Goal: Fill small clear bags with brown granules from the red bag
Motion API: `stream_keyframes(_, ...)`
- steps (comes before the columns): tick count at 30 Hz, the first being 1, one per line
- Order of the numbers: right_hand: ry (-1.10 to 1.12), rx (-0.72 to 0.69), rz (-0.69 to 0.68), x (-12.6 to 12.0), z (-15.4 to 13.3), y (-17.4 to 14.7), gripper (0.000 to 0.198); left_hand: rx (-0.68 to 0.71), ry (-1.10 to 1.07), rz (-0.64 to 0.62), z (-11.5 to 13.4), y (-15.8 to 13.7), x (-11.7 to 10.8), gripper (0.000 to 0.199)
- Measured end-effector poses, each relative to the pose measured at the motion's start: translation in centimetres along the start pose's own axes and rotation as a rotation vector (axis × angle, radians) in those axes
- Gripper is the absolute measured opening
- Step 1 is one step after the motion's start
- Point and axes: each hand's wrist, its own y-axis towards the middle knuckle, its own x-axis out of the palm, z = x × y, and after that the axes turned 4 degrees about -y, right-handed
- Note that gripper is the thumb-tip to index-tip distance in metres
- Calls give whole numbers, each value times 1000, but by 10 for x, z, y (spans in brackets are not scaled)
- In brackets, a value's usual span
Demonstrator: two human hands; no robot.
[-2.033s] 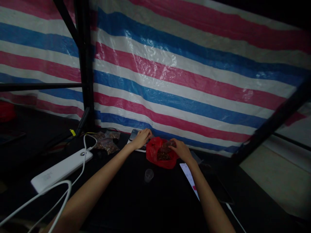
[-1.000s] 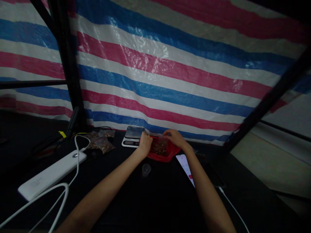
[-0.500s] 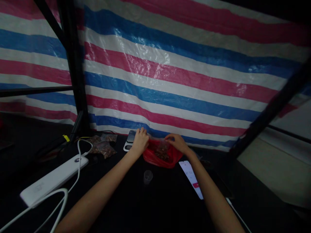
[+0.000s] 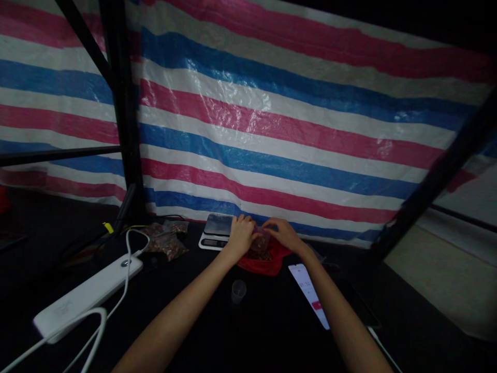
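My left hand and my right hand are close together, fingers closed on the top of a small clear plastic bag. Beneath it, a red plastic bag lies open and crumpled on the black table. Small brown pieces show inside the red bag; their kind is too dim to tell. Just left of my left hand stands a white kitchen scale, its plate bare where it shows. A small clear plastic cup stands in front of the red bag.
Several filled clear bags lie left of the scale. A white power strip with white cables occupies the left side. A lit phone lies beside my right forearm. Striped sheeting hangs behind, with black metal posts.
My left hand has moved right, closer to my right hand, uncovering more of the scale. The clear bag is now drawn together between both hands. The view has tilted slightly upward.
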Motion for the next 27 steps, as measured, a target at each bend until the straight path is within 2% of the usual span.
stream_keyframes(4,-41,23,5,7,5,-6,18,-31,-85,-10,-5,7,6,12)
stream_keyframes(11,-210,92,-59,4,13,-24,18,-28,-147,-8,-11,5,11,15)
stream_keyframes(19,-296,147,87,-10,10,-27,17,-10,-58,34,-14,9,12,15)
stream_keyframes(22,-267,161,136,-12,11,-25,17,5,-66,43,-17,9,13,13)
stream_keyframes(27,-230,181,83,-1,7,-23,29,22,-118,41,-17,10,15,13)
